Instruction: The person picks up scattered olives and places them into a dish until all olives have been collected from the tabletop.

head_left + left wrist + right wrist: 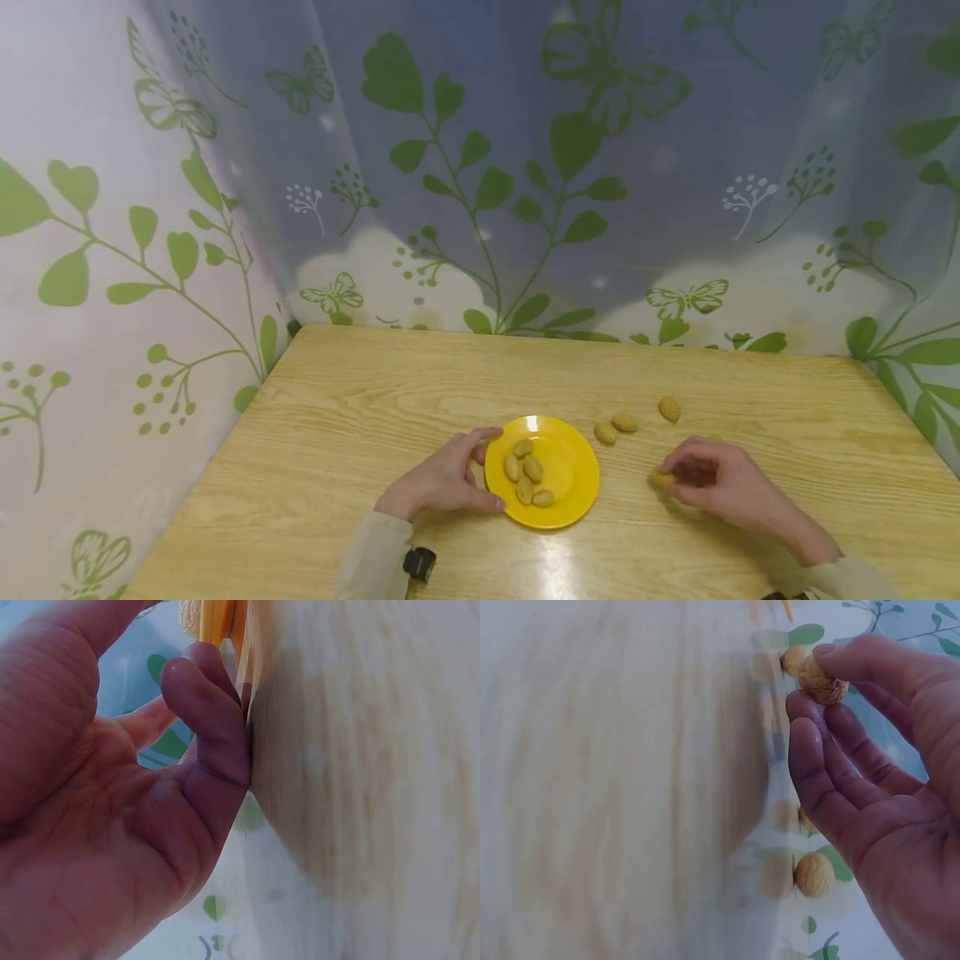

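A yellow plate [573, 479] sits on the table with several tan, wrinkled walnuts [533, 468] grouped on its left half. My left hand [447, 477] holds the plate's left edge, thumb at the near side and fingers at the far side. To the right of the plate, my right hand [723, 483] pinches one walnut [823, 681] between thumb and fingertips, low over the tabletop. Only a bit of the plate's edge [217, 619] shows in the left wrist view, beyond the curled fingers.
Between plate and right hand, loose walnuts [624, 422] lie on the wooden table [375, 375]. Another walnut [670, 408] is farther back, and one is partly hidden behind the right hand. A leaf-and-butterfly patterned curtain [480, 167] borders the table's back and sides.
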The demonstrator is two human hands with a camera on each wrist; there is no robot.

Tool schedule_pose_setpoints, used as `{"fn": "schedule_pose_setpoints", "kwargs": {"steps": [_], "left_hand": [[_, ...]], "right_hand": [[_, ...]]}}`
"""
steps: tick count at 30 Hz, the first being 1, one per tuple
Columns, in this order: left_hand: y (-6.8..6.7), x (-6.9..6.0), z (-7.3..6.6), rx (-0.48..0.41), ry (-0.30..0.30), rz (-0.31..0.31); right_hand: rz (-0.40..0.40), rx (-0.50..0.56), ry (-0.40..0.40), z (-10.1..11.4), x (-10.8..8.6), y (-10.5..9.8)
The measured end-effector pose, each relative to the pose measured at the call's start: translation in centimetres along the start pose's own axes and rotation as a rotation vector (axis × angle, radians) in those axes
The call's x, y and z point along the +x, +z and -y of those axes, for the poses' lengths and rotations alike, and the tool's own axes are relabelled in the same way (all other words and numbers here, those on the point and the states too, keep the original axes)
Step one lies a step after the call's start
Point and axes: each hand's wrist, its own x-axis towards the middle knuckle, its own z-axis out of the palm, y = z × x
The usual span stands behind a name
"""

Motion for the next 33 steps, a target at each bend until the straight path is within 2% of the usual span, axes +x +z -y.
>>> {"fn": "schedule_pose_setpoints", "kwargs": {"steps": [11, 18, 23, 33], "left_hand": [[0.1, 0.2, 0.1, 0.004, -0.013, 0.0], [0.0, 0.2, 0.2, 0.008, -0.004, 0.0], [0.0, 0.2, 0.2, 0.007, -0.009, 0.001], [0.0, 0.2, 0.0, 0.01, -0.016, 0.002]], "right_hand": [[0.017, 0.001, 0.004, 1.5, 1.4, 1.1], [0.013, 0.023, -0.057, 2.1, 2.3, 2.0], [0.01, 0.042, -0.067, 2.3, 2.8, 2.6], [0.095, 0.081, -0.044, 3.0, 3.7, 3.5]]}}
